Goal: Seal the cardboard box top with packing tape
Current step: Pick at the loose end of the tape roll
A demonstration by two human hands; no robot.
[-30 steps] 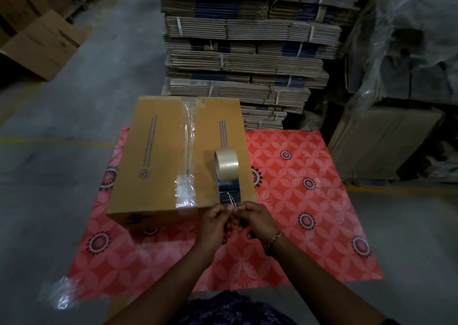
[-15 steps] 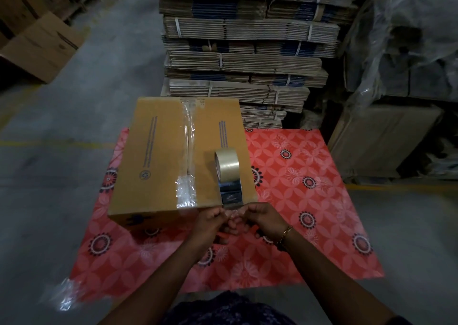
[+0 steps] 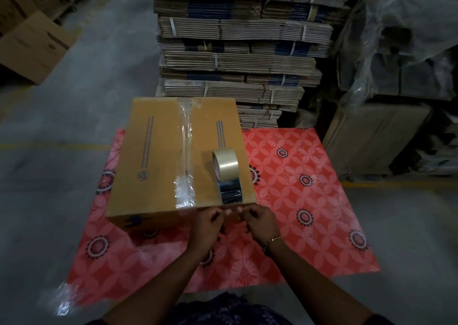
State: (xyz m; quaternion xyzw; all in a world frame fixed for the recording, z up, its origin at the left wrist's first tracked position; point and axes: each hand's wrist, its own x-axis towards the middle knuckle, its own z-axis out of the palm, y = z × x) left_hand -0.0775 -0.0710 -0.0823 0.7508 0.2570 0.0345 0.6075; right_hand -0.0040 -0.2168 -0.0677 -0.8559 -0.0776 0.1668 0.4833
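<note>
Lowered since a second ago: left hand [image 3: 207, 221] and right hand [image 3: 259, 221], now at box [image 3: 153, 156] edge. Pinching tape end [image 3: 231, 198], fingers closed, seemingly pressing it over. Roll [image 3: 225, 167] parked upright on top.

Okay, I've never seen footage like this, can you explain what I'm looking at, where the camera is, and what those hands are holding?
The camera sits on a person's head, looking forward and down, so the arms reach in from below. No machine here, only two bare hands. A cardboard box stands on a red patterned mat on a warehouse floor. Clear tape already runs along the box's middle seam. A tape roll stands on the box top. The left hand and right hand pinch the tape's loose end at the box's near edge.
</note>
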